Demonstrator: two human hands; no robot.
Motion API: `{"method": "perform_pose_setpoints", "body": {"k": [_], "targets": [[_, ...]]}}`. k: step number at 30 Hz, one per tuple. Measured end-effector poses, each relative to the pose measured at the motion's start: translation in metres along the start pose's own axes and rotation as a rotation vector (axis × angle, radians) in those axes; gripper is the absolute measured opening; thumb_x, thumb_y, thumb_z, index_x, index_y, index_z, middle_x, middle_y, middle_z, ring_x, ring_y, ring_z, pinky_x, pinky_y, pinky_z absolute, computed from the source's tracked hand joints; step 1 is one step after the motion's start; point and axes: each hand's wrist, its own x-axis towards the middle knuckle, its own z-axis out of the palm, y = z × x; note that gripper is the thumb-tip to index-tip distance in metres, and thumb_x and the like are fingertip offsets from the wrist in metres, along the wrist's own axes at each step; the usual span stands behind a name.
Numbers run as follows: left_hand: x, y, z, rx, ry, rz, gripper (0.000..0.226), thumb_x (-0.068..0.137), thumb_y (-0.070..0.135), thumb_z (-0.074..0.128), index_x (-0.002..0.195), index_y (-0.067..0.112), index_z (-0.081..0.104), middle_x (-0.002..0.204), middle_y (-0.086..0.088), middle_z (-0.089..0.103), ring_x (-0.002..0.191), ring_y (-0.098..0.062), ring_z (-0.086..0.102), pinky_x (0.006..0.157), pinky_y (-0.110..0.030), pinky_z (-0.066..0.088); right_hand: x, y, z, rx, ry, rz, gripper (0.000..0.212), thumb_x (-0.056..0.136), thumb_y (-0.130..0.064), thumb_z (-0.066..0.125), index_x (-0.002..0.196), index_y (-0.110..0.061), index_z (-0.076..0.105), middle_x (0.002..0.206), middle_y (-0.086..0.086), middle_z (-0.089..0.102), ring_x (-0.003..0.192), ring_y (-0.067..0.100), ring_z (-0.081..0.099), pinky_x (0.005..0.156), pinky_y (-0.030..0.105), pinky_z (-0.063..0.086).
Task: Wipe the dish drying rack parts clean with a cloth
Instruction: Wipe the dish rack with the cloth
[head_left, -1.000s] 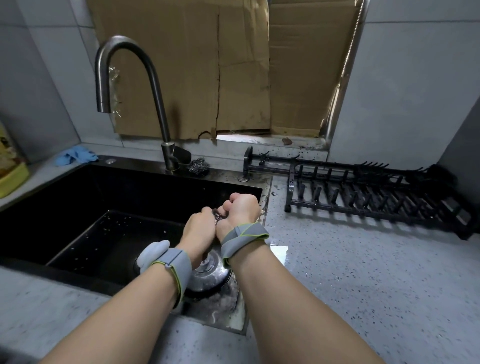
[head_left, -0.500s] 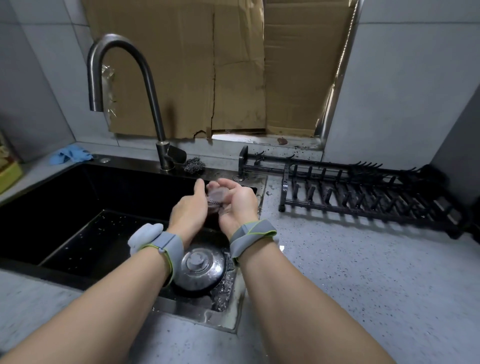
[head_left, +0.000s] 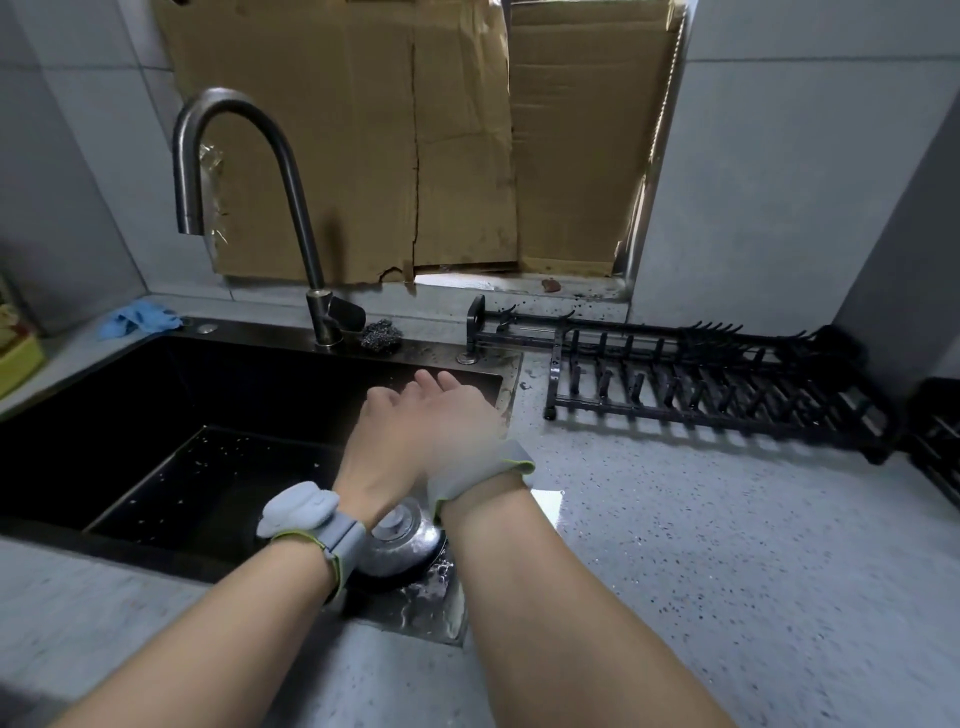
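Observation:
The black dish drying rack (head_left: 701, 384) lies flat on the speckled grey counter, right of the sink. Another black rack part (head_left: 937, 441) shows at the far right edge. My left hand (head_left: 382, 436) and my right hand (head_left: 462, 421) are pressed side by side over the right end of the black sink (head_left: 156, 415), well left of the rack. The right hand is blurred, with its fingers stretched forward. The left hand's fingers curl away from me and its palm is hidden. No cloth shows between the hands. A blue cloth (head_left: 137, 319) lies crumpled at the sink's back left corner.
A curved steel faucet (head_left: 291, 171) rises behind the sink, with a steel wool ball (head_left: 381, 336) beside its base. A metal drain strainer (head_left: 395, 535) sits under my wrists. Cardboard (head_left: 415, 130) covers the window. A yellow container (head_left: 18, 358) stands at the far left.
Both hands rose and moved forward from the drain. The small dark thing they squeezed between them is out of sight now, and the right hand's fingers have straightened.

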Motion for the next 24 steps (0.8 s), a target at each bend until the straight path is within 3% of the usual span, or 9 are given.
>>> {"method": "perform_pose_setpoints", "body": {"k": [2,5,8,11,14,16,18,20,24], "targets": [[-0.001,0.002,-0.002,0.049,-0.073,-0.071,0.045,0.107,0.042,0.025,0.123,0.012,0.055,0.12,-0.011,0.059,0.114,-0.03,0.053,0.083,-0.032,0.031,-0.005,0.006,0.004,0.049,0.06,-0.015,0.034,0.091,0.015,0.026,0.087,-0.001,0.055,0.076,0.019,0.062,0.067,0.028,0.057,0.064,0.037,0.05],[0.0,0.003,-0.005,0.037,-0.1,-0.142,0.05,0.107,0.036,0.024,0.103,0.006,0.063,0.105,-0.011,0.065,0.102,-0.031,0.055,0.082,-0.039,0.037,-0.007,0.008,0.007,0.112,0.151,-0.031,0.036,0.089,0.012,0.024,0.076,-0.006,0.052,0.061,0.012,0.051,0.048,0.018,0.042,0.046,0.023,0.037],[0.0,-0.001,-0.005,0.141,-0.12,-0.193,0.04,0.105,0.031,0.028,0.081,0.013,0.055,0.1,-0.017,0.065,0.093,-0.036,0.054,0.079,-0.043,0.043,-0.01,0.01,0.006,0.116,0.187,-0.021,0.031,0.087,0.007,0.026,0.07,-0.01,0.046,0.053,0.005,0.034,0.045,0.013,0.023,0.048,0.019,0.024],[0.002,0.001,-0.003,0.194,-0.104,-0.261,0.045,0.102,0.035,0.024,0.091,0.012,0.062,0.104,-0.018,0.065,0.1,-0.039,0.057,0.089,-0.043,0.046,-0.007,0.007,0.004,0.076,0.178,-0.013,0.033,0.082,0.008,0.029,0.062,-0.018,0.026,0.045,0.001,0.017,0.044,0.013,0.013,0.046,0.016,0.019],[0.008,0.0,0.001,0.05,-0.123,-0.3,0.05,0.098,0.036,0.025,0.096,0.006,0.064,0.106,-0.022,0.068,0.102,-0.04,0.06,0.093,-0.046,0.049,-0.002,0.005,0.003,0.019,0.166,-0.022,0.041,0.075,0.01,0.032,0.07,-0.025,0.011,0.045,-0.001,0.008,0.042,0.012,0.006,0.045,0.018,0.014],[0.009,-0.003,0.005,-0.068,-0.111,-0.347,0.046,0.1,0.03,0.027,0.095,0.003,0.064,0.091,-0.02,0.068,0.085,-0.035,0.062,0.075,-0.039,0.051,0.002,0.007,0.003,-0.018,0.144,-0.044,0.041,0.073,0.01,0.031,0.071,-0.025,0.01,0.047,-0.002,0.007,0.043,0.012,0.004,0.047,0.021,0.014],[0.007,-0.002,0.009,-0.221,-0.096,-0.446,0.045,0.1,0.029,0.028,0.085,0.005,0.062,0.06,-0.009,0.058,0.055,-0.025,0.05,0.053,-0.03,0.036,0.005,0.009,0.003,-0.056,0.11,-0.06,0.039,0.069,0.01,0.028,0.068,-0.025,0.01,0.05,-0.003,0.006,0.045,0.012,0.003,0.049,0.024,0.014],[0.005,0.0,0.011,-0.347,-0.096,-0.532,0.041,0.099,0.03,0.029,0.074,0.011,0.056,0.045,-0.001,0.042,0.041,-0.019,0.035,0.047,-0.025,0.025,0.007,0.01,0.002,-0.082,0.059,-0.084,0.036,0.067,0.009,0.025,0.061,-0.023,0.011,0.049,-0.003,0.006,0.044,0.012,0.004,0.05,0.025,0.015],[0.001,0.007,0.006,-0.491,-0.164,-0.636,0.042,0.099,0.032,0.031,0.059,0.02,0.036,0.042,0.002,0.026,0.033,-0.012,0.018,0.043,-0.015,0.017,0.007,0.012,-0.001,-0.119,-0.1,-0.144,0.04,0.067,0.009,0.017,0.042,-0.021,0.025,0.042,-0.005,0.013,0.038,0.01,0.011,0.047,0.022,0.02]]}}
